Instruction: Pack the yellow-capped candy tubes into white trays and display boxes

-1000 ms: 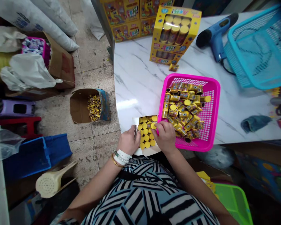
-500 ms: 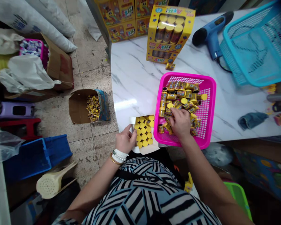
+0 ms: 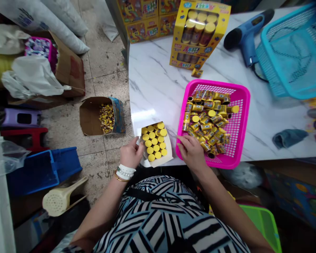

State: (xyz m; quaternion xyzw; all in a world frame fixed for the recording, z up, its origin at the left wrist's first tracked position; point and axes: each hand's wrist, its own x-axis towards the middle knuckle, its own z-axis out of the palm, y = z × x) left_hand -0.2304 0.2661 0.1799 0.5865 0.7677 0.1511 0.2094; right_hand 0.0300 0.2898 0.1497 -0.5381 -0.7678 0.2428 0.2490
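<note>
My left hand (image 3: 131, 154) grips the left side wall of a small open carton (image 3: 163, 162) at the table's front edge. Rows of small tubs with round yellow caps (image 3: 154, 141) fill the carton, caps up. My right hand (image 3: 193, 153) hangs over the left rim of a pink basket (image 3: 243, 123), its index finger and thumb apart and pointing at the carton. I see nothing between those fingers. Inside the basket many loose yellow-capped tubs (image 3: 209, 117) lie in a jumble, mostly on their sides.
Behind the basket stands a yellow display box (image 3: 189, 52), one loose tub (image 3: 197, 72) before it. A blue heat gun (image 3: 246, 37), a turquoise basket (image 3: 268, 70) and a folded dark cloth (image 3: 289, 137) lie to the right. On the floor, a cardboard box (image 3: 89, 117) holds small yellow pieces.
My right hand has left the tubs in the basket and moved left to its rim. The carton, with my left hand on it, has shifted left and turned slightly. The view has shifted a little.
</note>
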